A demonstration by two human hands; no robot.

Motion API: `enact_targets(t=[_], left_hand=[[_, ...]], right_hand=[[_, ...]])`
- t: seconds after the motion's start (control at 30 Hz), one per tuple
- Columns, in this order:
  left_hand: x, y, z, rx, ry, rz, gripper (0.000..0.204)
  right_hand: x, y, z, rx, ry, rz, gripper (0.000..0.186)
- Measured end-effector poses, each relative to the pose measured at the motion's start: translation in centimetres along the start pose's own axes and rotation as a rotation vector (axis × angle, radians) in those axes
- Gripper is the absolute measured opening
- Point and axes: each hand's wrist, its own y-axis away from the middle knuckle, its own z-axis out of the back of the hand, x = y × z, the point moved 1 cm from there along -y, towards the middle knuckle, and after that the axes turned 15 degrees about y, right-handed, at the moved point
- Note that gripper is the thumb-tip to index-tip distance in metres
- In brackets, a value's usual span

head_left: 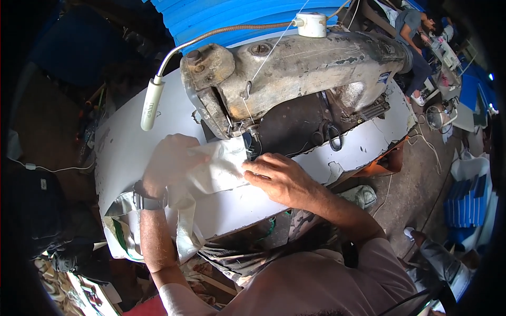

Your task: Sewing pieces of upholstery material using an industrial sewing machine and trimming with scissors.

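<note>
A worn grey sewing machine [305, 73] stands across a white table [232, 213]. Under its needle end lies a piece of white fabric [224, 166], bright in the lamp light. My right hand [282, 179] is at the fabric's right edge, just below the presser foot, with thumb and fingers closed on that edge. My left hand [171, 163] is over the fabric's left part, so smeared by motion that its fingers cannot be made out. From there a white strip [185, 231] hangs over the table's near edge. White thread runs down the machine's head to the needle area.
A lamp [153, 104] on a bent metal neck hangs left of the needle. Black-handled scissors [333, 136] lie by the machine bed. Blue sheets [221, 15] are behind. At the far right a person [411, 45] is beside another machine; stacked blue pieces [466, 203] stand lower down.
</note>
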Motion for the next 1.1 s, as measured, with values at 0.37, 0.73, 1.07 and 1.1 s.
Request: enact_targets(t=[0.37, 0.73, 1.07, 1.1], left_hand=[[2.4, 0.6, -0.8, 0.173, 0.113, 0.038, 0.038], [4.1, 0.5, -1.6, 0.064, 0.142, 0.035, 0.037], [2.6, 0.4, -1.6, 0.112, 0.032, 0.066, 0.048], [3.0, 0.5, -1.6, 0.098, 0.033, 0.047, 0.048]], right_hand=[[0.2, 0.6, 0.3, 0.018, -0.072, 0.076, 0.017], [0.3, 0.6, 0.9, 0.012, -0.077, 0.052, 0.017], [0.5, 0.0, 1.0, 0.094, -0.047, 0.024, 0.03], [0.7, -0.2, 1.1, 0.085, -0.02, 0.004, 0.035]])
